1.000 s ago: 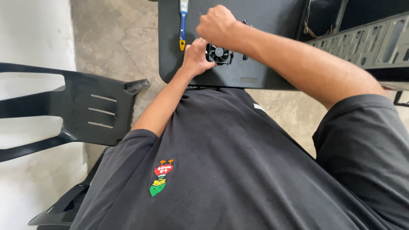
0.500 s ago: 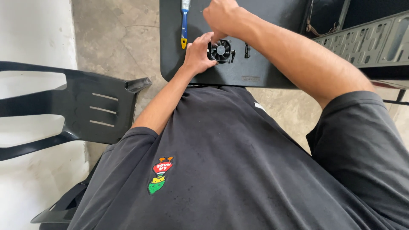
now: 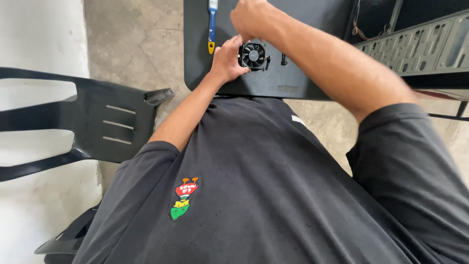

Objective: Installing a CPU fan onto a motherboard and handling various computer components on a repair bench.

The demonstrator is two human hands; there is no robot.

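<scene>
A small black cooling fan (image 3: 253, 55) lies on a dark table (image 3: 293, 83). My left hand (image 3: 227, 59) grips the fan's left side with fingers and thumb. My right hand (image 3: 249, 17) hovers just above and behind the fan, fingers curled; whether it holds anything small is hidden. A blue-handled tool with a yellow tip (image 3: 212, 27) lies on the table to the left of my left hand. Two small dark parts (image 3: 283, 59) rest just right of the fan.
A black plastic chair (image 3: 88, 127) stands to my left on the concrete floor. A grey perforated metal case panel (image 3: 415, 46) sits at the right, beyond the table. My black shirt fills the lower view.
My right hand has lifted off the fan and moved away toward the top edge, uncovering the fan. My left hand keeps its hold on the fan.
</scene>
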